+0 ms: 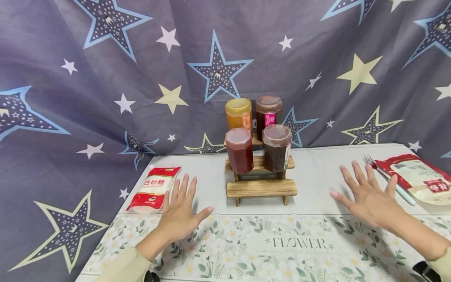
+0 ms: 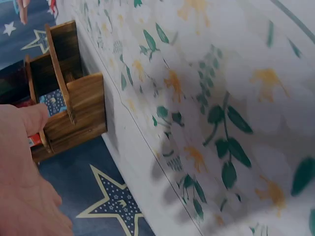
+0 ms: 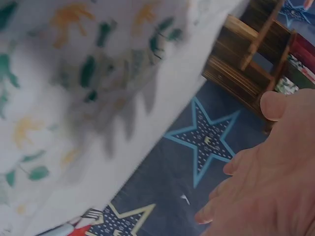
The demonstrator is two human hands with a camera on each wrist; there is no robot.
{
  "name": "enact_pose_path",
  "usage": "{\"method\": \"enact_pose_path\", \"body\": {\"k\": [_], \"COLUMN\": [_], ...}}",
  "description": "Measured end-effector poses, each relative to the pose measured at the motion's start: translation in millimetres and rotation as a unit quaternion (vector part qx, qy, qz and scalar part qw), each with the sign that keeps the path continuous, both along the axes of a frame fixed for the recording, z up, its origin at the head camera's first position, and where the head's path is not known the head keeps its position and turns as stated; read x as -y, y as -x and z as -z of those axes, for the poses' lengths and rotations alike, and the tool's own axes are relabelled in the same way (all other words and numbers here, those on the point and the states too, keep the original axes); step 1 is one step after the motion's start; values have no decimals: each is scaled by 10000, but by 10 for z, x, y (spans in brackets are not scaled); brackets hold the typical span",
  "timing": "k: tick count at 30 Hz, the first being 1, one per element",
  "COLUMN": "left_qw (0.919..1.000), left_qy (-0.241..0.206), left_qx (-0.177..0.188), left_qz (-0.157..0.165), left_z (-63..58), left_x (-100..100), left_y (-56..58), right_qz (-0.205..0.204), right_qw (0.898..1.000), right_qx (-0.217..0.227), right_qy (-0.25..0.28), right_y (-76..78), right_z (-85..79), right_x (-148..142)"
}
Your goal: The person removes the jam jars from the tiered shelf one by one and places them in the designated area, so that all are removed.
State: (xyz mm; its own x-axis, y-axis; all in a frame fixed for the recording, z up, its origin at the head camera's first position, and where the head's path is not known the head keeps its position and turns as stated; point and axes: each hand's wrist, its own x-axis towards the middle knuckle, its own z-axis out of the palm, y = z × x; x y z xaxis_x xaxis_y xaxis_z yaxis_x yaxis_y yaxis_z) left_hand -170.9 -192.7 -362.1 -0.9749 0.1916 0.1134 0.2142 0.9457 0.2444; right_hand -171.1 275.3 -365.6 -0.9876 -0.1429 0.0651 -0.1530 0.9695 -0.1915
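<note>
My left hand (image 1: 179, 217) hovers over the table with fingers spread, holding nothing. Nearest to it lies a red and white bag of white sugar (image 1: 154, 188). On the other side my right hand (image 1: 371, 197) is spread too, its fingers straight and holding nothing. Beside it are a fork (image 1: 389, 179) with a pale handle and a red and cream food bag (image 1: 419, 178). Between the hands stands a stepped wooden rack (image 1: 262, 188). Its middle step bears a red jar (image 1: 240, 152) and a dark brown jar (image 1: 276, 150). Behind them are a yellow-orange jar (image 1: 237, 115) and another dark jar (image 1: 260, 121).
A white tablecloth (image 1: 317, 184) with a flowered front band covers the table. Behind and to the left hangs a dark cloth (image 1: 141, 78) printed with stars. The rack's lowest step holds no jar.
</note>
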Motion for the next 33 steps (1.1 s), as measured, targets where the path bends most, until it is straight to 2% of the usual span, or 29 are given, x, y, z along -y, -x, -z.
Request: {"method": "enact_pose_path", "body": {"k": [6, 10, 17, 21, 25, 29, 33], "left_qw": [9987, 9962, 9930, 9887, 9826, 9747, 9637], "left_qy": [-511, -846, -1162, -1488, -1847, -2222, -2655], "left_qx": [36, 139, 5, -36, -104, -120, 109], "left_qz": [-20, -167, -204, -181, -193, -221, -274], "left_z": [1, -1, 50, 68, 103, 146, 189], "left_x": [-80, -120, -183, -262, -350, -420, -475], "left_y": [62, 104, 158, 164, 171, 182, 196], "right_qz": [22, 27, -66, -86, -20, -31, -252], "right_qw": [9994, 9994, 9983, 9978, 9981, 9969, 9907], "right_qx": [-340, -296, -545, -640, -604, -459, -228], "right_qy": [-98, -179, -219, -160, 105, 638, 1318], "right_y": [55, 101, 121, 139, 195, 261, 328], "right_z": [-194, -293, -305, -340, -420, -499, -559], "right_x": [-5, 17, 52, 67, 87, 82, 45]}}
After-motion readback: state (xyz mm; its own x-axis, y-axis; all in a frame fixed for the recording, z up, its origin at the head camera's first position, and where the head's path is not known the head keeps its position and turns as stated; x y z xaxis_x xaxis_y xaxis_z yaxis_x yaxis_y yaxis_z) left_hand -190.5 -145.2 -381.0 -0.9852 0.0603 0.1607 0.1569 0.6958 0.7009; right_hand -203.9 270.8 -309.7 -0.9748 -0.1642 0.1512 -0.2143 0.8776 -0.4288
